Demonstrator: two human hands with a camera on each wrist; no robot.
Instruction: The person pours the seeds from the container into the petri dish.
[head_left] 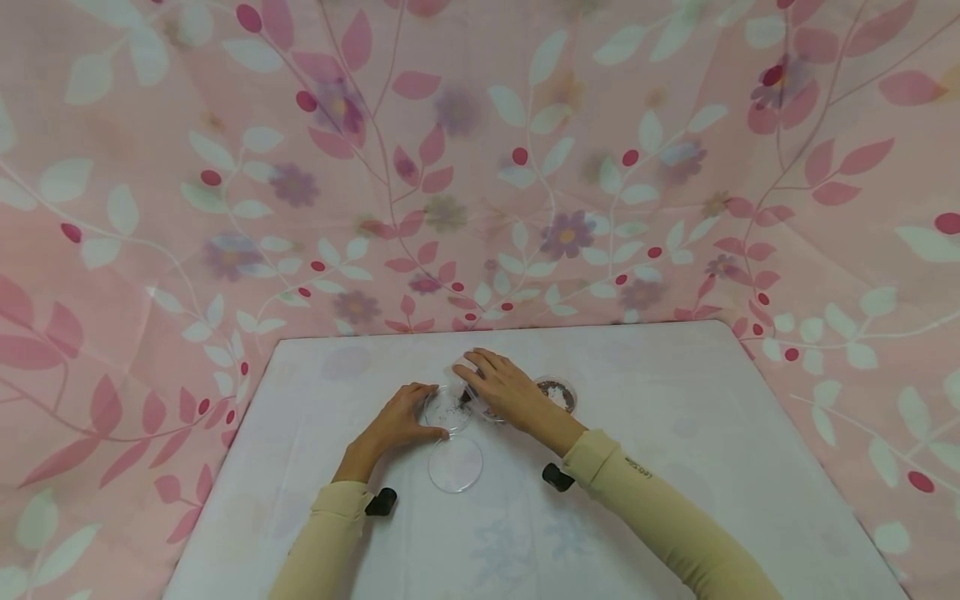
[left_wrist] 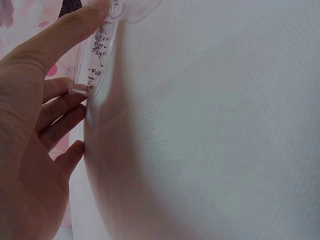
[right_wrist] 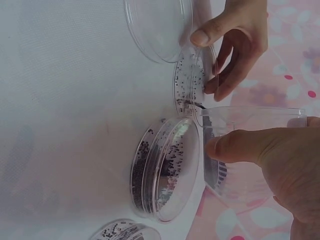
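My left hand (head_left: 401, 417) grips a clear petri dish (head_left: 447, 412) by its rim, thumb on the near side and fingers on the far side. Small dark grains (left_wrist: 97, 45) are scattered inside this dish. My right hand (head_left: 510, 392) holds a clear plastic container (right_wrist: 245, 175) with more dark grains in it, thumb across one wall. The container is tilted over the dish, and dark grains (right_wrist: 192, 103) run from its lip toward it. A round clear petri lid or dish (head_left: 455, 464) lies flat on the near side of the gripped dish.
A petri dish of dark grains with a lid on (right_wrist: 160, 170) stands partly behind my right hand. To its right is another dish (head_left: 557, 396) with dark and white bits. The white-covered table (head_left: 637, 517) meets a flowered pink cloth (head_left: 480, 208) at its back edge.
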